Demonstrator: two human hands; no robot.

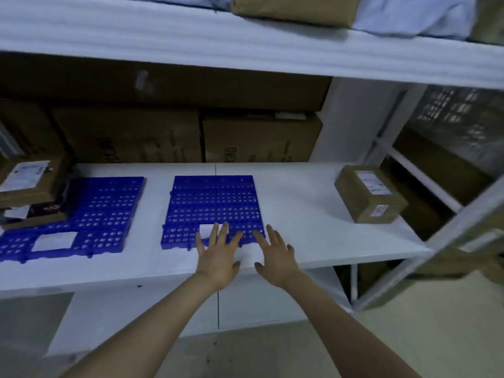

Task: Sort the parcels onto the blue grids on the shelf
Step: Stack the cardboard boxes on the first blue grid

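Two blue grids lie on the white shelf (313,241). The middle blue grid (215,203) is bare except for a white label at its front edge. My left hand (218,255) reaches over that front edge with fingers spread, holding nothing. Beside it my right hand (275,255) hovers at the grid's front right corner, fingers spread as well. The left blue grid (101,216) carries a stack of parcels (30,192) on its far left part. A brown cardboard parcel (368,195) with white labels stands alone at the shelf's right end.
Large cardboard cartons (191,137) fill the back of the shelf. An upper shelf (245,45) overhangs, holding a brown parcel (294,8) and pale bags. White shelf posts and braces (425,184) stand to the right, with more boxes behind them.
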